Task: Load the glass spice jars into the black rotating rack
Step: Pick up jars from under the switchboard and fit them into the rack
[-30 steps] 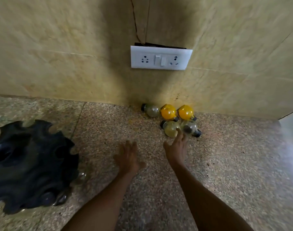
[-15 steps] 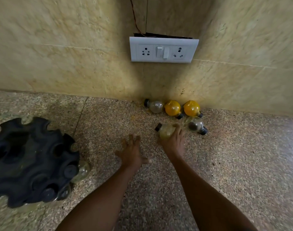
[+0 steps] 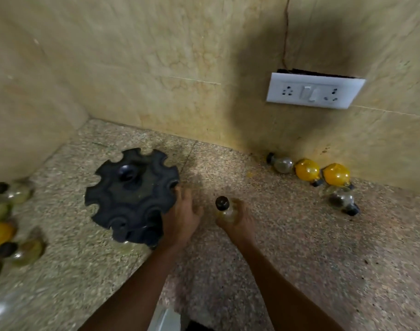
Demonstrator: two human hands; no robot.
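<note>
one jar (image 3: 224,209) (right hand (image 3: 237,220))

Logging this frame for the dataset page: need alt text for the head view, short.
A person's right hand grips a glass spice jar above a speckled stone counter, while the left hand rests against the black rotating rack. Four more jars lie by the tiled wall under a white socket plate; others lie blurred at far left.

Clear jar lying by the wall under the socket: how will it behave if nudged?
The clear jar looks round-bodied and lies on its side, so it likely rolls. It appears to be glass on stone counter, so probably fragile. Contents look sparse; likely light.
</note>
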